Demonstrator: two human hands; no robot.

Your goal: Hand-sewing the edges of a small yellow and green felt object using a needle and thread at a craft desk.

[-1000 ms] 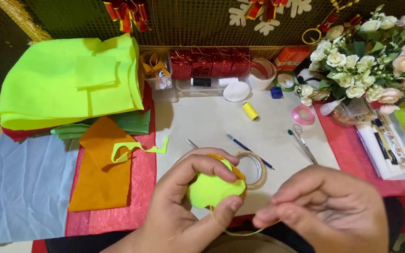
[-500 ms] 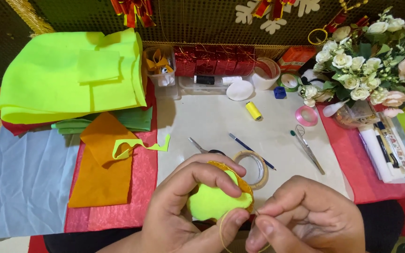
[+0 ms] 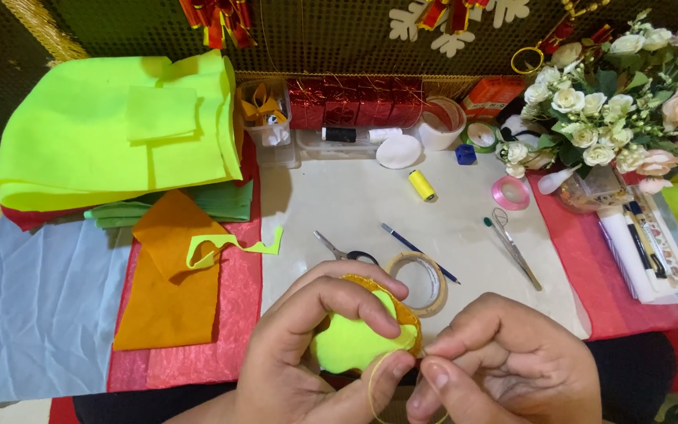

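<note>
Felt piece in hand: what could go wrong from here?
The thread loops loosely below the felt piece and could tangle or knot as the right hand pulls. The left hand has fingertips close to the stitching spot, so a prick seems possible. Scissors lie just beyond the hands and might snag.

A stack of neon yellow-green felt (image 3: 111, 129) lies folded at the far left of the tabletop (image 3: 355, 204), over green sheets (image 3: 221, 200). Nearer, an orange felt piece (image 3: 162, 290) rests on red glitter fabric (image 3: 233, 314), with a yellow-green offcut (image 3: 233, 247) on top and pale blue felt (image 3: 37, 306) beside it. On the white middle lie scissors (image 3: 343, 251), a blue pen (image 3: 417, 251), a clear tape roll (image 3: 421, 283), a yellow thread spool (image 3: 421, 185), pink ribbon (image 3: 510, 193) and tweezers (image 3: 515, 247). A bouquet of white and pink flowers (image 3: 621, 118) stands at the right.
</note>
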